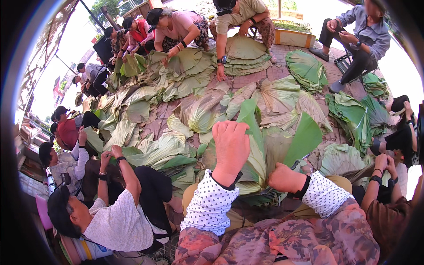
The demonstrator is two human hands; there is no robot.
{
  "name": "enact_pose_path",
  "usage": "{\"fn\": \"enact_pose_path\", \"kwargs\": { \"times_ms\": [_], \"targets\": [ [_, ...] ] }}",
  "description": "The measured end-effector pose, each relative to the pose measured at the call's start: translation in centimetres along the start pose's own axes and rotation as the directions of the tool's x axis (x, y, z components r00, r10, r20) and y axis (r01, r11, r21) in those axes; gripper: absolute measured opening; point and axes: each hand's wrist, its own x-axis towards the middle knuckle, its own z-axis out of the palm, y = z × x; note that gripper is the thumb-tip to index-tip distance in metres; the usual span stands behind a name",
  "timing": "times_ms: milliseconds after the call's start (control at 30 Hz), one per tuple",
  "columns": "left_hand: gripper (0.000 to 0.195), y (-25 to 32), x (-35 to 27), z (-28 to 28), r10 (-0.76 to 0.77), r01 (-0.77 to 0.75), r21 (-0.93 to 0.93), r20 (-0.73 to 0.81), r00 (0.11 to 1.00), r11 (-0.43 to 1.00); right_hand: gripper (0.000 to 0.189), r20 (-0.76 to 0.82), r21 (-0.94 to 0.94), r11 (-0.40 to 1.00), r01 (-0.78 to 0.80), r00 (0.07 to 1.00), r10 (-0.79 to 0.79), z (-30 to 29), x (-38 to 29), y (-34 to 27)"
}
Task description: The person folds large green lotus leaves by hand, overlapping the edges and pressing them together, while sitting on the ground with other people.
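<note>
A large lotus leaf [276, 150] stands upright before me, its green edges raised on both sides and its paler, ribbed part narrowing downward. My left hand [231, 149] is curled at the leaf's upper left edge and grips it. Lower down, my right hand [286, 178] is closed in a fist at the narrow base of the leaf, where its fingers seem to pinch it; the fingertips are hidden. Under the leaf, near my knees, lies a stack of darker green leaves [261, 198]. Both wrists come out of white dotted sleeve covers [212, 202].
Wilted lotus leaves [205, 112] spread over the brick paving [278, 71]. Green leaf bundles [351, 116] lie to the right. A person [119, 215] sits close on my left, and another person's hands [386, 165] work at my right. Across from me, a person [243, 20] reaches down.
</note>
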Motion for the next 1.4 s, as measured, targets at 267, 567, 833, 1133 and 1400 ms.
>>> {"fn": "enact_pose_path", "kwargs": {
  "times_ms": [267,567,833,1133,1400],
  "targets": [
    [0.049,4.9,-1.5,0.3,0.351,-0.351,0.035,-0.201,0.915,0.936,0.01,-0.219,0.216,0.962,-0.169,0.951,0.216,-1.3,-0.3,3.8],
    [0.07,3.8,-4.8,4.2,0.357,-0.206,-0.344,0.468,0.808,0.916,0.018,-0.444,0.207,0.976,-0.069,0.882,0.157,-4.5,-0.4,3.6],
    [0.038,2.7,-7.0,7.0,0.296,-0.258,-0.155,0.639,0.709,0.954,0.007,-0.164,0.04,0.987,-0.153,0.974,0.158,-3.0,-1.5,3.5],
    [0.034,1.3,-6.3,6.9,0.366,-0.282,-0.234,0.55,0.75,0.93,0.006,-0.17,0.179,0.971,-0.157,0.967,0.188,-2.6,-1.0,4.5],
    [0.034,1.0,-6.0,6.7,0.372,-0.277,-0.251,0.541,0.755,0.927,0.005,-0.195,0.195,0.965,-0.176,0.957,0.214,-2.7,-0.4,4.0]
  ]
}}
